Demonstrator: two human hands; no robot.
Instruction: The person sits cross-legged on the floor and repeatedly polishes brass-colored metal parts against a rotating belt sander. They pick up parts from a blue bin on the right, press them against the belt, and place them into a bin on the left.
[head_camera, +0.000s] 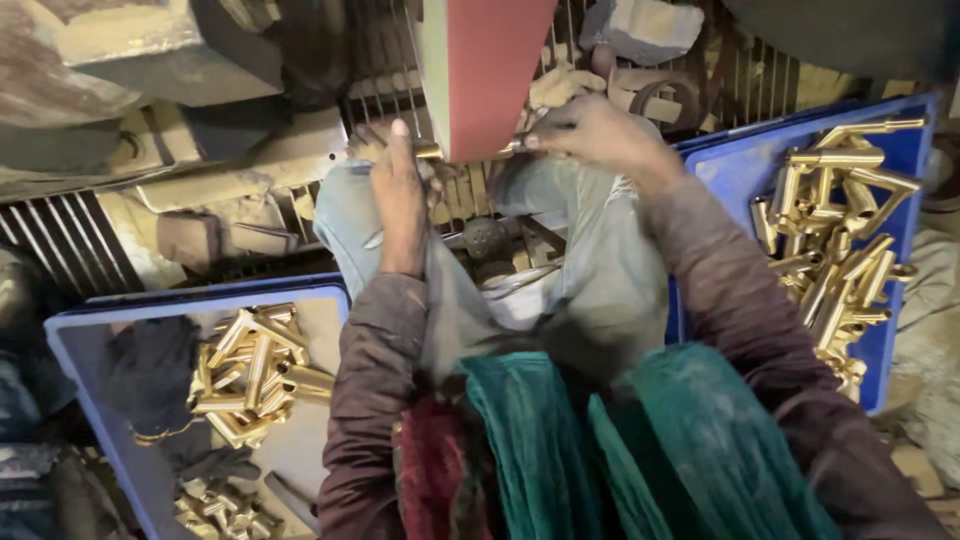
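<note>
A head-down view over a seated person's lap, with work held up at a machine. Two blue crates are set at either side of the knees: the left crate (70, 345) holds a loose heap of brass elbow fittings (250, 370) toward its inner edge, and the right crate (905, 150) is piled with more brass fittings (835, 250) along its outer edge. A red abrasive belt (490, 70) hangs down at the top centre. A brass piece (432, 150) is pressed against the belt's lower edge. The left hand (398, 200) is closed around one end, thumb raised; the right hand (595, 135) pinches the other end narrowly. The grinding step appears to be in hand; next, steady pressure and turning of the piece would likely be called for.
</note>
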